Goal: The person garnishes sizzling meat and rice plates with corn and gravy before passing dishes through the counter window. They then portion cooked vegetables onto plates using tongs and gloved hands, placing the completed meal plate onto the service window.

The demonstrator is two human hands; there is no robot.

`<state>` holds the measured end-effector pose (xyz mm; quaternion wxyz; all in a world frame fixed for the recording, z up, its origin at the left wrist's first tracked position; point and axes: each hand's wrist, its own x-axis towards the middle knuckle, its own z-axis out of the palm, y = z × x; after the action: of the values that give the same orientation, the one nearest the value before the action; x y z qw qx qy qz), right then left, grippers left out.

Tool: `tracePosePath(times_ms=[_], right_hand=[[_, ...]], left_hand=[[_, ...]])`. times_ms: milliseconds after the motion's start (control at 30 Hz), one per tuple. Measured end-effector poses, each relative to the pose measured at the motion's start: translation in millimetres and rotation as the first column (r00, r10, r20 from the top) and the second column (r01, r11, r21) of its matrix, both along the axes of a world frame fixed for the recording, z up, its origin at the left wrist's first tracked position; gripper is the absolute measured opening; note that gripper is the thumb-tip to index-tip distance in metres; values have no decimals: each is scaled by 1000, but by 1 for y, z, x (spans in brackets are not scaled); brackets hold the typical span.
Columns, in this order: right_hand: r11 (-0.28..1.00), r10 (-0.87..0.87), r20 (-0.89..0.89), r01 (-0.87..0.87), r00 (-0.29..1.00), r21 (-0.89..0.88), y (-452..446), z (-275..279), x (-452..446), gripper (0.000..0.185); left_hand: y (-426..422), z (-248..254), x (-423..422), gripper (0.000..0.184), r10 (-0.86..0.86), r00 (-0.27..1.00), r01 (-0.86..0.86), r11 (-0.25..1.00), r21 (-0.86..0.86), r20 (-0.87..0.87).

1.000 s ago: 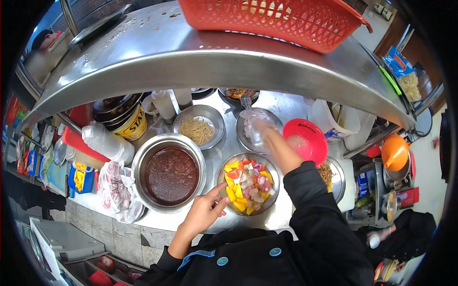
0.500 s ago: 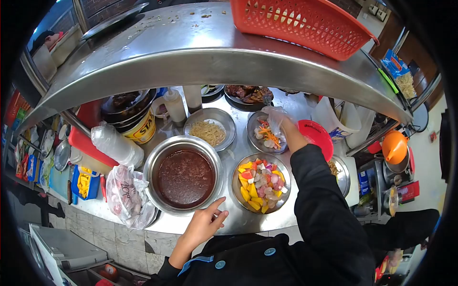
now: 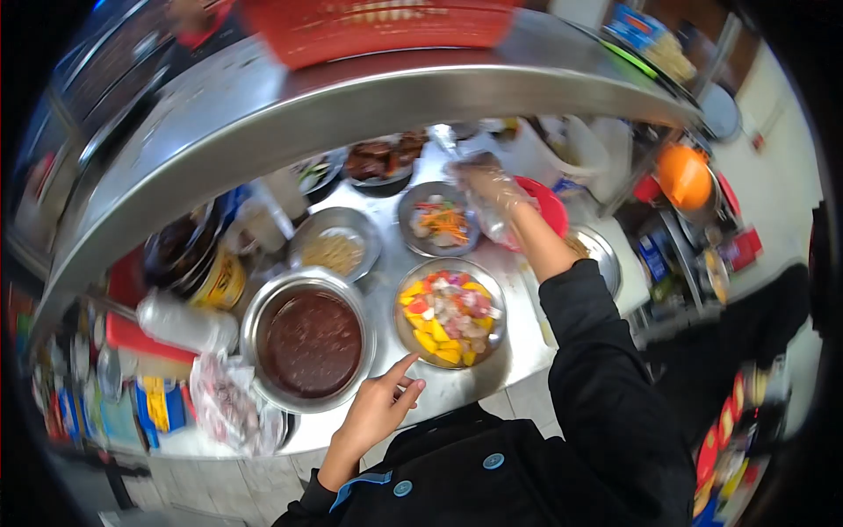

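My left hand (image 3: 376, 407) is bare, held palm-inward with its index finger stretched out, just below the plate of yellow, red and pale chopped food (image 3: 448, 318). It holds nothing. A clear plastic glove covers my right hand (image 3: 493, 189), which is beside the small metal bowl (image 3: 437, 218) with orange strips and pale pieces, near the red bowl (image 3: 546, 207). Its fingers are blurred, so what they hold, if anything, cannot be made out. The steel pot of dark red sauce (image 3: 313, 339) stands left of the chopped food. Behind it is a bowl of noodles (image 3: 332, 251).
A steel shelf (image 3: 386, 83) crosses above the table, with a red basket (image 3: 386, 26) on it. At the left are a bagged item (image 3: 230, 402) and stacked plastic cups (image 3: 186, 323). An orange funnel (image 3: 684, 177) is at the right. Dark meat (image 3: 385, 158) lies behind.
The view has shifted and turned. My right hand has come up out of the small bowl toward its far right side, uncovering the orange strips. My left hand keeps its pose.
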<state>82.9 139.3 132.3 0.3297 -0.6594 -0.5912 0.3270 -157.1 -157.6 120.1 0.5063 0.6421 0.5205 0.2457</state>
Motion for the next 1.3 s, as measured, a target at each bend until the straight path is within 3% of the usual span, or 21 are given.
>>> tracePosePath(times_ms=[67, 100, 133, 167, 200, 267, 300, 333, 400, 467, 500, 533, 600, 667, 733, 833, 967, 1033, 1067, 1133, 1300], right_hand=[[994, -77, -344, 45, 936, -102, -63, 31, 19, 31], [997, -57, -196, 45, 979, -68, -101, 49, 32, 28], [996, -86, -450, 66, 889, -59, -142, 57, 45, 25], [975, 23, -545, 101, 838, 197, -161, 18, 72, 20], [985, -107, -584, 166, 804, 49, -221, 43, 86, 18], [910, -93, -681, 340, 726, 238, -323, 39, 109, 26], [867, -219, -690, 462, 689, 187, -373, 39, 115, 30], [799, -322, -653, 566, 686, 201, -429, 42, 117, 32], [571, -525, -725, 816, 445, 88, -522, 49, 103, 31], [425, -641, -696, 905, 322, 27, -606, 49, 90, 30], [213, -699, -702, 977, 135, -24, -639, 49, 77, 29], [6, -710, -702, 997, -50, -77, -666, 45, 65, 28], [-232, -705, -666, 967, -242, -105, -723, 32, 51, 28], [-400, -615, -659, 891, -434, -214, -775, 8, 43, 26], [-433, -638, -594, 866, -490, -249, -827, -10, 36, 24], [-527, -530, -617, 796, -582, -298, -870, -27, 38, 19], [-563, -404, -591, 699, -698, -441, -900, -44, 64, 19], [-554, -357, -623, 695, -696, -459, -912, -85, 81, 20], [-546, -313, -656, 695, -687, -468, -915, -100, 90, 21], [-529, -427, -532, 679, -731, -508, -921, -107, 100, 23], [-556, -433, -442, 618, -786, -556, -926, -127, 95, 35]], left_hand=[[10, 0, 18, 42, -208, 977, 208, 978, -14, -54], [14, -2, 29, 42, -312, 948, 314, 949, 16, -59], [17, -3, 41, 41, -415, 905, 420, 907, 31, -96], [18, -3, 55, 41, -492, 866, 495, 868, 20, -91], [17, -3, 70, 40, -576, 813, 579, 815, 5, -83], [11, -9, 102, 40, -713, 695, 711, 701, -59, -90], [7, -16, 118, 41, -755, 656, 748, 653, -114, -21], [1, -22, 136, 41, -780, 625, 773, 610, -176, 39], [-15, -25, 176, 41, -878, 479, 862, 474, -181, -15], [-35, -27, 218, 41, -947, 316, 930, 320, -178, -52], [-51, -26, 239, 41, -972, 227, 957, 235, -170, -69], [-68, -28, 260, 41, -985, 149, 973, 162, -164, -88], [-109, -28, 301, 41, -994, -7, 987, 10, -162, -105], [-157, -35, 344, 40, -974, -201, 969, -181, -170, -103], [-213, -57, 386, 40, -954, -298, 940, -284, -190, -47], [-298, -108, 446, 43, -950, -313, 932, -309, -190, 7], [-401, -186, 512, 44, -984, -128, 983, -143, -116, 127], [-440, -216, 543, 43, -994, -82, 988, -70, 139, 77], [-456, -222, 556, 43, -994, -82, 988, -72, 133, 72], [-480, -225, 573, 40, -971, -30, 987, -67, -147, 239], [-493, -213, 580, 29, -976, -66, 964, -117, -240, 208]])
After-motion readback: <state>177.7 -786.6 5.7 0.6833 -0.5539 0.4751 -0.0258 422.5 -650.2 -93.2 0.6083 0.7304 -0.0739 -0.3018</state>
